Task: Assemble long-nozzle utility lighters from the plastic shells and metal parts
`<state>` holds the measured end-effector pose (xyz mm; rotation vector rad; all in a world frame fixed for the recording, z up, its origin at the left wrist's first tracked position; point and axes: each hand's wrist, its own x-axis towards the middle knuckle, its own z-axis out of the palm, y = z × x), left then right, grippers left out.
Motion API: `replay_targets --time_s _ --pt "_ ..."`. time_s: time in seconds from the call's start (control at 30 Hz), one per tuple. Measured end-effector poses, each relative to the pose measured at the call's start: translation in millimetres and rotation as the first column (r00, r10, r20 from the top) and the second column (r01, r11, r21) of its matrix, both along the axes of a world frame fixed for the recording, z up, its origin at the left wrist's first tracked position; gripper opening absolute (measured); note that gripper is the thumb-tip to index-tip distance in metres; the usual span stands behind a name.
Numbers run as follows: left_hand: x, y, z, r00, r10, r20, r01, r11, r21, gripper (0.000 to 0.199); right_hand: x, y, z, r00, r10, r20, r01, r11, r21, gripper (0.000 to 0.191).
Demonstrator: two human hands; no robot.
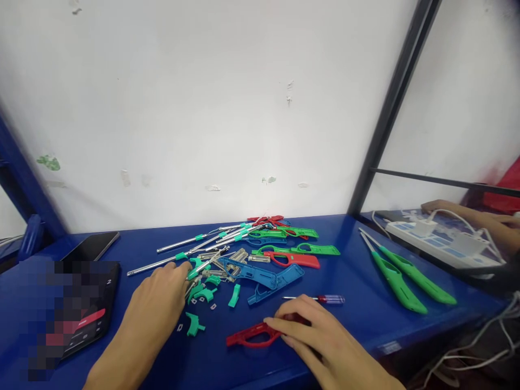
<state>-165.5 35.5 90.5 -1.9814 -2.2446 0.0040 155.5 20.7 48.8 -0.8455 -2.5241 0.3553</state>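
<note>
My right hand [314, 338] holds a red lighter handle half [255, 335] at the table's front, its fingers over the right end. My left hand [160, 298] is at the left edge of the parts pile, fingers curled. A silver tube with a teal collar [199, 270] touches or lies beside its fingertips; what they pinch is hidden. Teal triggers [195, 324] and small metal plates lie in front of the pile. Behind are silver lighter tubes [158, 265], blue handle halves [260, 275], green halves [312, 249] and a red half [298, 260].
A screwdriver [331, 299] lies behind my right hand. Two green assembled lighters [400, 281] are on the right, near a white power strip [447, 244] and another person's arm [467, 214]. Phones [95, 249] lie left on the blue table [349, 271]. A white wall stands behind.
</note>
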Motion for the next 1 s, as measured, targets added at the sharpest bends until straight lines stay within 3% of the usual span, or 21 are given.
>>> replay_targets --time_s 0.43,0.67,0.8,0.93,1.0 --pt "-1 -5 3.5 0.999 -0.004 0.032 -0.001 0.988 0.156 0.038 1 1 0.7 0.998 -0.035 -0.06 0.03 0.997 -0.072 0.031" --pt "3 -12 12.0 0.981 -0.082 0.178 0.035 0.966 0.256 0.042 2 1 -0.8 0.995 -0.023 -0.093 0.016 0.997 -0.071 0.032" --pt "1 -24 18.5 0.92 -0.196 0.34 0.112 0.962 0.25 0.039 2 2 -4.0 0.988 0.013 -0.156 -0.024 0.997 -0.069 0.032" --pt "-10 -43 8.4 0.865 -0.326 0.381 0.291 0.945 0.148 0.034 3 2 -5.2 0.973 0.041 -0.227 -0.063 0.994 -0.09 0.025" --pt "-13 -51 -2.3 0.879 -0.314 0.359 0.27 0.948 0.167 0.033 4 0 -5.7 0.97 0.026 -0.241 -0.054 0.993 -0.109 0.019"
